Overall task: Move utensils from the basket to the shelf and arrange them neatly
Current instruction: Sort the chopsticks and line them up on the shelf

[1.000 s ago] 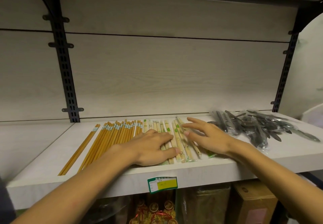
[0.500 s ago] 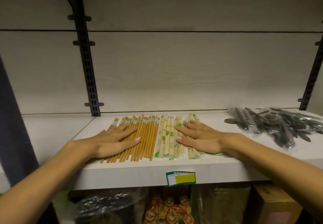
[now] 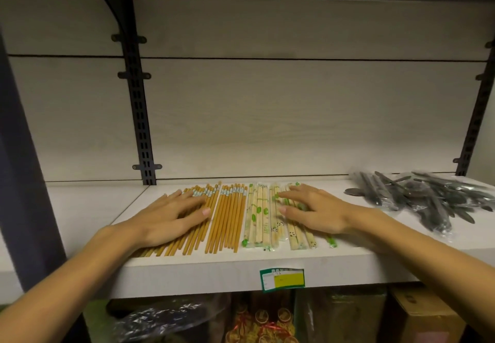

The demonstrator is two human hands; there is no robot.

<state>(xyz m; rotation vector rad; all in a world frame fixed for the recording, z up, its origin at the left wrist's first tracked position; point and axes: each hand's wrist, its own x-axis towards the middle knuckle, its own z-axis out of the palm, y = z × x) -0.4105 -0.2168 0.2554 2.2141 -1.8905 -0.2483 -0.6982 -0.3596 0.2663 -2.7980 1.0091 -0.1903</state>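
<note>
A row of orange-brown wooden chopsticks (image 3: 227, 216) lies side by side on the white shelf (image 3: 348, 259). Right of them lie pale chopsticks in clear wrappers with green and panda prints (image 3: 258, 219). My left hand (image 3: 171, 216) rests flat, fingers straight, on the left part of the brown chopsticks. My right hand (image 3: 313, 210) lies flat on the right-hand wrapped chopsticks, fingers spread and pointing left. A heap of dark spoons in clear plastic sleeves (image 3: 426, 198) sits at the shelf's right end. No basket is in view.
A black slotted upright (image 3: 139, 117) stands against the back panel left of centre, another at the far right (image 3: 476, 117). A green and yellow price label (image 3: 282, 279) sticks to the shelf's front edge. Below are bagged goods (image 3: 166, 318) and a cardboard box (image 3: 426, 318).
My left hand moved left from the wrapped chopsticks onto the brown ones, which are now bunched closer. My right hand stayed on the wrapped ones. The view has shifted left and closer.
</note>
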